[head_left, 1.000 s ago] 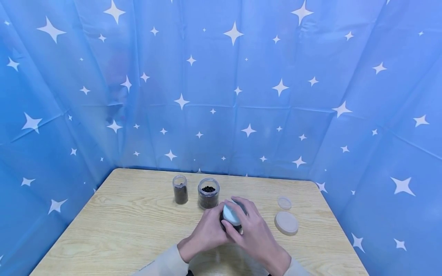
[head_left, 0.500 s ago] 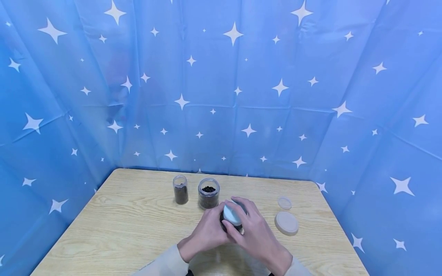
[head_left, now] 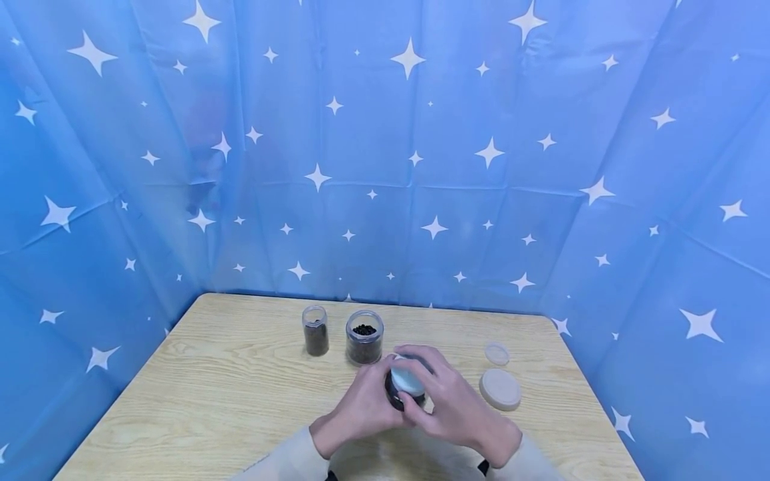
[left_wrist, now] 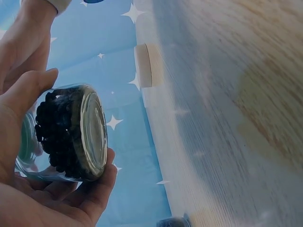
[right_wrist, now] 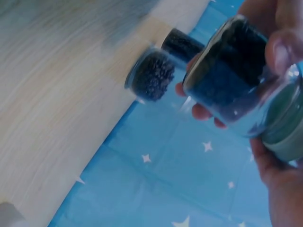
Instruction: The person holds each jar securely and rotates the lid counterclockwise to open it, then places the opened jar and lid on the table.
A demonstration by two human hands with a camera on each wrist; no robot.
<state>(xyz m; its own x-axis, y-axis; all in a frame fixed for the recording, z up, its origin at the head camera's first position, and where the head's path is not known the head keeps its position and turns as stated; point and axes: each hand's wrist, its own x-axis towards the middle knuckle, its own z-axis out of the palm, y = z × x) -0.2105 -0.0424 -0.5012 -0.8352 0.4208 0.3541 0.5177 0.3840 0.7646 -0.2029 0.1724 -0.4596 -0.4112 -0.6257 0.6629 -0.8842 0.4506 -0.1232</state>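
A clear glass jar (left_wrist: 61, 132) partly filled with dark bead-like pieces is gripped by my left hand (head_left: 365, 399), thumb on one side and fingers round the other. In the left wrist view its base shows above the tabletop, tilted in that camera's picture. On its mouth sits a pale blue-green lid (head_left: 407, 378). My right hand (head_left: 452, 405) holds this lid from above, thumb at the near edge and fingers over the far side. In the right wrist view the lid (right_wrist: 285, 139) lies against the jar's mouth between thumb and fingers.
Behind the hands stand a lidless wide jar (head_left: 364, 347) and a lidless narrow jar (head_left: 315, 339), both with dark contents. To the right lie a round beige lid (head_left: 500, 389) and a thin clear disc (head_left: 496, 353). A blue star-patterned curtain (head_left: 373, 147) surrounds the wooden table (head_left: 210, 387).
My right hand has turned on the lid, its wrist swinging a little to the right, and more of the jar's dark side shows. The left hand stays nearly where it was.
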